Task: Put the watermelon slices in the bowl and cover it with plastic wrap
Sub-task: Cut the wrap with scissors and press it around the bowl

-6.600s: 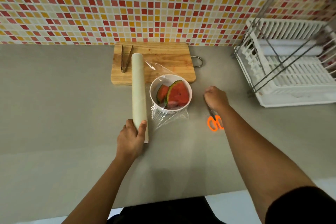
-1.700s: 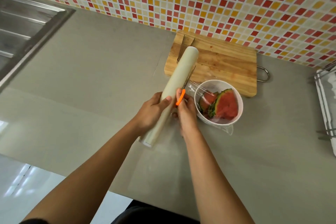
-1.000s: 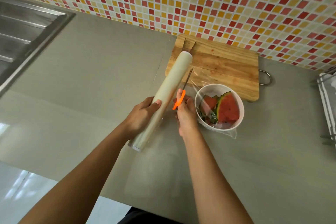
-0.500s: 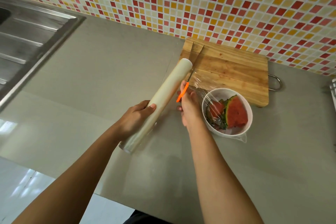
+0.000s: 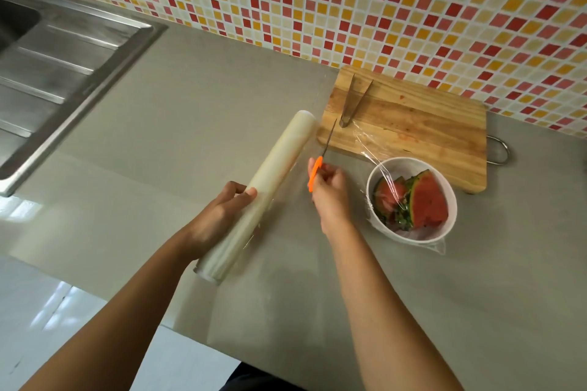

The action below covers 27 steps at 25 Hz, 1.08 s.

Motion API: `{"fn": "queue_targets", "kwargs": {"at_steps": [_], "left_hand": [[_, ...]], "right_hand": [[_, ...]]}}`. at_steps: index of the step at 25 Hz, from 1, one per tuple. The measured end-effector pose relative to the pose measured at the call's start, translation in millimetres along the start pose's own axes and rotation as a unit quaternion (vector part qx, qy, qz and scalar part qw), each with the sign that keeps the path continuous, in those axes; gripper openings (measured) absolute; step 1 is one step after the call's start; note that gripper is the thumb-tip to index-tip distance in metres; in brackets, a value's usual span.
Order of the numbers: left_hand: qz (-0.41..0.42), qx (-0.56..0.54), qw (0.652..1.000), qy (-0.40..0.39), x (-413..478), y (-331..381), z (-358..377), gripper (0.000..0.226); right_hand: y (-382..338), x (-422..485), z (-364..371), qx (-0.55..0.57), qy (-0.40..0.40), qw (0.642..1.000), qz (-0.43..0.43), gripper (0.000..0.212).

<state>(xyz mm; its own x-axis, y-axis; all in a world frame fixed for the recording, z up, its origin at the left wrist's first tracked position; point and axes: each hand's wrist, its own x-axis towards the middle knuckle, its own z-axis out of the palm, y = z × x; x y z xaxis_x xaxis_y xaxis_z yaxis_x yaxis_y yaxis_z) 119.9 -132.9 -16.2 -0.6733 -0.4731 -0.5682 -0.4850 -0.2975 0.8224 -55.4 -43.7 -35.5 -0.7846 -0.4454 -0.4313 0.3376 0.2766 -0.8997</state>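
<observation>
Now, head view: the only camera, looking down on the grey counter.
Step in hand: slices are in and film is drawn across, so this is probably cutting the sheet free of the roll.
Left hand (image 5: pixel 219 213): fingers wrapped round the plastic wrap roll (image 5: pixel 273 168), held slanting.
Right hand (image 5: pixel 330 190): curled on the orange scissors (image 5: pixel 319 162), blades between roll and bowl, pointing at the cutting board (image 5: pixel 413 124).
Watermelon slices (image 5: pixel 425 200): inside the white bowl (image 5: pixel 413 162), just before the board, under loose film (image 5: pixel 371 149).
Next move: likely cut through to the far edge, then press the film round the rim.
Hard to make out: the clear film's edges; whether the blades are apart.
</observation>
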Motion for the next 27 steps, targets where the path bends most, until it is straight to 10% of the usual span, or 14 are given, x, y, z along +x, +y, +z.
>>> {"fn": "queue_targets", "kwargs": {"at_steps": [10, 27], "left_hand": [[0.029, 0.131, 0.983, 0.124, -5, -13, 2, 0.030], [0.025, 0.270, 0.952, 0.143, -4, -22, 12, 0.072]], "right_hand": [[36, -90, -16, -0.439, -0.022, 0.891, -0.114, 0.027], [28, -95, -8, -0.364, -0.006, 0.922, -0.131, 0.042]]}}
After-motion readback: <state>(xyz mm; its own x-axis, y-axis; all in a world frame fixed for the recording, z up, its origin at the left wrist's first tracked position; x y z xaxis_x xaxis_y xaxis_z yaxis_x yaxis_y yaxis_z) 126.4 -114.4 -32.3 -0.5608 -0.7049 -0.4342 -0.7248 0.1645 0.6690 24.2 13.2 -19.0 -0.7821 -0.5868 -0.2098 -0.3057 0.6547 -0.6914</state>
